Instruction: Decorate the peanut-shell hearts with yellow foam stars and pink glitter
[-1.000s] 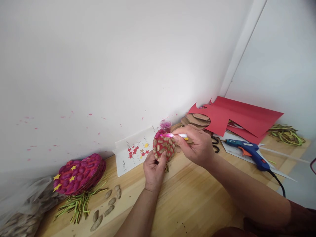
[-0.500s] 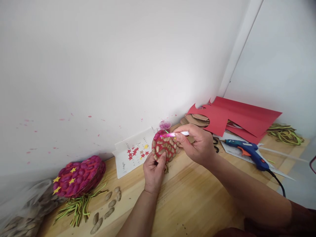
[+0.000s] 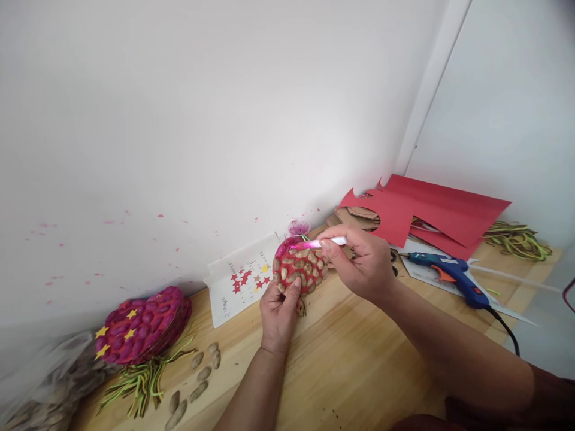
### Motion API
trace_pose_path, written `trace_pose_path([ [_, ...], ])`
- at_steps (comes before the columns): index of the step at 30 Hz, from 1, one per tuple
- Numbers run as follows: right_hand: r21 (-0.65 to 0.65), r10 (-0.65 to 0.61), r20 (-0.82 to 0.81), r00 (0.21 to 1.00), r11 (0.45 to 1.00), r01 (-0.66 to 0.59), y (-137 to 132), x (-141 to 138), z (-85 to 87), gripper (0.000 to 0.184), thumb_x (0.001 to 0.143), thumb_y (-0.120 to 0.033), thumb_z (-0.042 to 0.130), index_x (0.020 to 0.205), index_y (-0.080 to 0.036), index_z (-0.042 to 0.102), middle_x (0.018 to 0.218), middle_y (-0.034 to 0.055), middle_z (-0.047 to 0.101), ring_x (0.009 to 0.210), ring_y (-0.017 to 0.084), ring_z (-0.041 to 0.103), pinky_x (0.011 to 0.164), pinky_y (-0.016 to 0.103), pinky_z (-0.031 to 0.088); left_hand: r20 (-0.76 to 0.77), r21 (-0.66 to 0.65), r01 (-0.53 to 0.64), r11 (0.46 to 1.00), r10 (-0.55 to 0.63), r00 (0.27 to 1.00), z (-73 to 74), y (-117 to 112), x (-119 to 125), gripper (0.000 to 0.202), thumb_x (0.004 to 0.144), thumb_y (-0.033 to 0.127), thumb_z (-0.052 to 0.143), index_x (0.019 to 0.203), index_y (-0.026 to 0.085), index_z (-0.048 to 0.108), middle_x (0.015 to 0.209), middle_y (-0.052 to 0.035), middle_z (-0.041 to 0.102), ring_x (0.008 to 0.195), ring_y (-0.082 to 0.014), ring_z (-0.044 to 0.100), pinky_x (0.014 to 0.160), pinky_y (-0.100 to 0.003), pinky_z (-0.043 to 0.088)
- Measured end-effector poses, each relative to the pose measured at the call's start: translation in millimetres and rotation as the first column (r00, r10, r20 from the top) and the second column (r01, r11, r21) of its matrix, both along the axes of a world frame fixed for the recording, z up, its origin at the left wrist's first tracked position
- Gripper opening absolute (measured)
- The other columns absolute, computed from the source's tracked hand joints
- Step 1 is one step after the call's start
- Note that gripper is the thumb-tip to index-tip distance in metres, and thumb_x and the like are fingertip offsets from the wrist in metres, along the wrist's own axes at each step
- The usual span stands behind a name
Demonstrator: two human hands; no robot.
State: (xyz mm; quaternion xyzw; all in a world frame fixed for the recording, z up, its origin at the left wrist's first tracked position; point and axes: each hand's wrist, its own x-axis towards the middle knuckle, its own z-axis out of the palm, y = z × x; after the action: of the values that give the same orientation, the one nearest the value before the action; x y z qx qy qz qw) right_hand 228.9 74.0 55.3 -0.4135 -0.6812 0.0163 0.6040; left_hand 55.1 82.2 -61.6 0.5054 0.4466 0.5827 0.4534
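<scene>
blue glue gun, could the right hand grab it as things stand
Probably not straight away: the right hand holds a pink-tipped white tool. Otherwise the way seems free: the glue gun lies uncovered nearby.

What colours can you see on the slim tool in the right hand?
The slim tool is white at its rear end, pink toward its tip; best seen in the head view.

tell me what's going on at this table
A person's left hand holds a peanut-covered red disc; the right hand holds a white brush, its pink tip at the disc's upper part. Some peanuts there are magenta; most are plain brown. A magenta stack with yellow stars lies to the left.
</scene>
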Motion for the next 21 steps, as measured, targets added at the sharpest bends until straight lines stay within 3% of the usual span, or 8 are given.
trace_pose_path([
  [3, 0.020, -0.010, -0.001, 1.000, 1.000, 0.010, -1.0, 0.1, 1.7, 0.008, 0.096, -0.022, 0.063, 0.094, -0.021, 0.071, 0.083, 0.0047, 0.076, 0.074, 0.018, 0.071, 0.070, 0.032, 0.057, 0.093, -0.059, 0.062, 0.996, -0.057, 0.994, -0.1, 0.2, -0.5, 0.040, 0.084, 0.050, 0.076, 0.070, 0.021, 0.052, 0.053, 0.0050, 0.055, 0.044, -0.0108, 0.047, 0.044, -0.025, 0.039],
  [15, 0.002, 0.011, -0.023, 1.000, 1.000, -0.011, -0.9, 1.8, 1.9, 0.007, 0.095, -0.022, 0.064, 0.093, -0.021, 0.071, 0.077, 0.0027, 0.074, 0.067, 0.016, 0.068, 0.064, 0.030, 0.055, 0.115, -0.076, 0.085, 0.993, -0.076, 0.990, 5.6, -0.8, -0.4, 0.039, 0.081, 0.052, 0.078, 0.072, 0.021, 0.055, 0.054, 0.0044, 0.055, 0.046, -0.0120, 0.047, 0.044, -0.025, 0.039],
  [21, 0.003, 0.038, -0.021, 0.999, 0.999, -0.038, -1.1, 0.9, 1.1, 0.008, 0.095, -0.022, 0.064, 0.096, -0.020, 0.072, 0.085, 0.0046, 0.076, 0.075, 0.017, 0.071, 0.067, 0.030, 0.056, 0.109, -0.033, 0.106, 0.994, -0.102, 0.989, 2.5, -0.4, -0.9, 0.036, 0.084, 0.047, 0.077, 0.072, 0.020, 0.056, 0.055, 0.0042, 0.055, 0.046, -0.0108, 0.046, 0.046, -0.024, 0.039],
])
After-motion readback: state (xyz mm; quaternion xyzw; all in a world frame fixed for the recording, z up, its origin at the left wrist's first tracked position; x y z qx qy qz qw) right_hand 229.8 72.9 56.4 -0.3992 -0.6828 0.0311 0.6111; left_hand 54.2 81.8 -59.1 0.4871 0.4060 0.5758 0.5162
